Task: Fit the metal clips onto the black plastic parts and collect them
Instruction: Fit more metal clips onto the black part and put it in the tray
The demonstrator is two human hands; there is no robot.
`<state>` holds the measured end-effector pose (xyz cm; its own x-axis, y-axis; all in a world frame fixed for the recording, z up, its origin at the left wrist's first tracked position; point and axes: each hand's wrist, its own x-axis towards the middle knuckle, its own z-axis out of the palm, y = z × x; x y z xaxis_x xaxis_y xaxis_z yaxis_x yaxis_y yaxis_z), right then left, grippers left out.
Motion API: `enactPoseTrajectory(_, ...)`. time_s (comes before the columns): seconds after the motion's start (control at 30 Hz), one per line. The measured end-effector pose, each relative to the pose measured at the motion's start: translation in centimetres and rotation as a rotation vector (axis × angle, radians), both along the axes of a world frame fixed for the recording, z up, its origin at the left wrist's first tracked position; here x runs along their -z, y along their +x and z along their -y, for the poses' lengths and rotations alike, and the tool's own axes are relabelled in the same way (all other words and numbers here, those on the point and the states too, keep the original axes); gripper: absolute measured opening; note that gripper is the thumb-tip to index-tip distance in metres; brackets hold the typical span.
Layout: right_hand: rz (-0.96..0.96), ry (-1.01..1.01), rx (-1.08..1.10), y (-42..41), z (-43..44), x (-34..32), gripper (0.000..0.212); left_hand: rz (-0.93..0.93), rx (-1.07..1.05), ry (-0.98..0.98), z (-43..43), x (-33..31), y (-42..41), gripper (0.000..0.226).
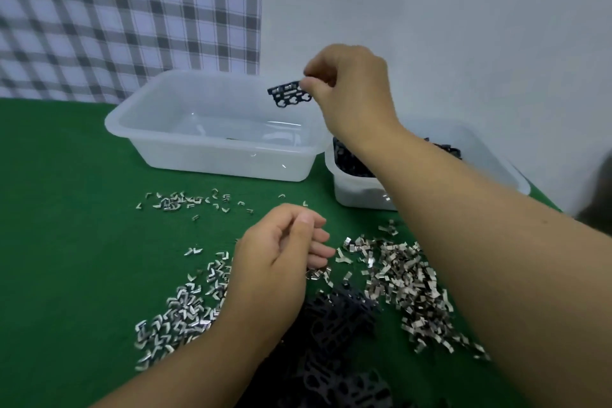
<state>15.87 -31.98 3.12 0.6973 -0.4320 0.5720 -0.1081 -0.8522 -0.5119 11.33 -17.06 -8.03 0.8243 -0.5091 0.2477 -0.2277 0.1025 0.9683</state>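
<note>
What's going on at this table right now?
A person works at a green table. The right hand pinches a black plastic part, some clips fitted, above the large translucent bin. The left hand hovers with curled fingers over loose metal clips; whether it holds any is unclear. More black parts lie piled near the person and in a smaller bin at right.
</note>
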Motion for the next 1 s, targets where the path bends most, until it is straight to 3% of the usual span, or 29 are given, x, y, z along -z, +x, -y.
enactPoseTrajectory(0.1, -0.184, -0.001, -0.050, 0.2, 0.2, 1.3, 0.021, -0.014, -0.008, -0.005, 0.0, 0.0, 0.0, 0.029)
enactPoseTrajectory(0.23, -0.123, -0.084, -0.099, -4.4, -1.1, 2.4, 0.012, -0.060, -0.018, -0.021, 0.0, 0.2, 0.1, 0.029)
enactPoseTrajectory(0.33, -0.146, -0.011, -0.186, -9.5, -1.9, 3.1, 0.006, -0.109, -0.039, -0.050, 0.3, 0.2, 0.4, 0.030)
enactPoseTrajectory(0.47, -0.495, 0.168, -0.386, -15.1, -2.9, 4.3, 0.018, -0.122, -0.053, -0.070, 0.3, 0.3, 0.6, 0.031)
enactPoseTrajectory(0.6, -0.692, 0.046, -0.457, -16.8, -3.8, 6.0, 0.044, -0.105, -0.047, -0.075, 0.4, 0.4, 0.7, 0.033)
enactPoseTrajectory(0.8, -0.669, -0.006, -0.454, -16.5, -4.3, 6.8, 0.035, -0.102, -0.020, -0.082, 0.4, 0.4, 0.7, 0.032)
enactPoseTrajectory(0.9, -0.565, 0.162, -0.463, -16.5, -3.7, 6.2, 0.029, -0.089, -0.009, -0.082, 0.4, 0.3, 0.6, 0.029)
enactPoseTrajectory(1.0, -0.356, 0.426, -0.404, -15.8, -2.8, 5.9, 0.008, -0.074, 0.025, -0.078, 0.3, 0.2, 0.4, 0.027)
